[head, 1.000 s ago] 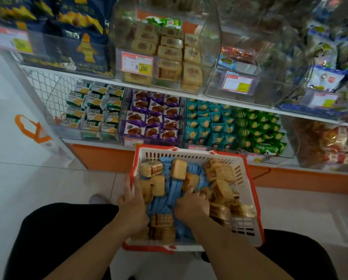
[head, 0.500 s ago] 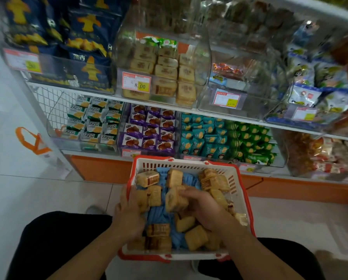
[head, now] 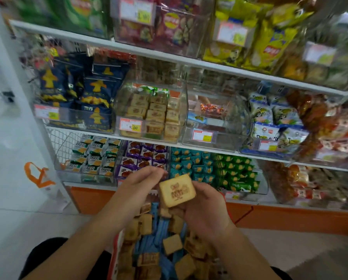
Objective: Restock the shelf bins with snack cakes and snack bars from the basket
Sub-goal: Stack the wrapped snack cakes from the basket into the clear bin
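The right hand grips a tan, square-wrapped snack cake by its lower edge, printed face up, while the left hand hovers just beside it with fingers loosely curled and nothing visibly in them. Half a second earlier both hands were down among the packets in the red-rimmed basket; the cake has since been lifted clear and now sits above the basket, in front of the lower shelf. The view has also tilted up to take in more shelving, including the clear bin on the middle shelf holding matching tan cakes behind an orange price tag. That bin looks like the likely destination, so the pick appears done and placing is next. Many cakes and blue-wrapped snack bars remain in the basket.
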Available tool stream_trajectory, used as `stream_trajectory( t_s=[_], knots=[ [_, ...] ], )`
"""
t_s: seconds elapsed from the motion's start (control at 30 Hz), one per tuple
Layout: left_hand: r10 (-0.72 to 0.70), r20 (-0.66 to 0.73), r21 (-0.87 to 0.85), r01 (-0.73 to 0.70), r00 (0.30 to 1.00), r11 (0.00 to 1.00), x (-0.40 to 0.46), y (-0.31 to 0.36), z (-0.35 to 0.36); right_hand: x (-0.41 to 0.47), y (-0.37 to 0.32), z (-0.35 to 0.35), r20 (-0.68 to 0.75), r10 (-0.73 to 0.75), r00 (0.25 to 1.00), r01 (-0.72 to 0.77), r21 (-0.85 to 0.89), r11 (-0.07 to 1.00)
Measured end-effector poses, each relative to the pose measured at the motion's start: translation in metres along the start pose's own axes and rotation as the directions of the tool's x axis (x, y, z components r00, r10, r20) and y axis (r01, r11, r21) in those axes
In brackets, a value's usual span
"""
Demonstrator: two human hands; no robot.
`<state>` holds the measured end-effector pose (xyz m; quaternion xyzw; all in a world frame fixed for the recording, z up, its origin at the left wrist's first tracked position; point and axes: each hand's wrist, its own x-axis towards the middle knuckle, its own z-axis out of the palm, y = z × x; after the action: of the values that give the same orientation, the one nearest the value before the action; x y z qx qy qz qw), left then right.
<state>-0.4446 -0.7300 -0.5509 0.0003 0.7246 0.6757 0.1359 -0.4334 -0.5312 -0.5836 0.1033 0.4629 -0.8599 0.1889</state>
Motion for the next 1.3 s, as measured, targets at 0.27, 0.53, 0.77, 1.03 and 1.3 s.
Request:
stream_trajectory(
  t_s=[0.27,0.53,0.77,1.03,1.3],
  knots=[
    [0.070,-0.075,0.260,-0.049,0.995,0.964,0.012,0.033,-0.006,-0.005,-0.031,0.026,-0.048,-0.162,0.986,0.147,-0.222,0.964],
    [0.286,-0.064,0.361,-0.245,0.956,0.900,0.051,0.075,-0.037,0.045,-0.116,0.073,0.203,-0.219,0.954,0.268,-0.907,0.325],
    [0.385,-0.088,0.745,-0.196,0.919,0.637,0.137,0.078,-0.097,0.144,-0.183,0.128,0.265,-0.411,0.873,0.271,-0.962,-0.044],
    [0.325,0.017,0.944,-0.121,0.946,0.306,0.160,0.016,-0.113,0.234,-0.171,0.116,0.084,-0.137,0.987,0.054,-0.976,-0.209],
    [0.406,0.030,0.916,-0.188,0.913,0.355,0.156,0.010,-0.113,0.254,-0.167,0.111,0.016,-0.011,1.000,0.013,-0.976,-0.216]
  ],
)
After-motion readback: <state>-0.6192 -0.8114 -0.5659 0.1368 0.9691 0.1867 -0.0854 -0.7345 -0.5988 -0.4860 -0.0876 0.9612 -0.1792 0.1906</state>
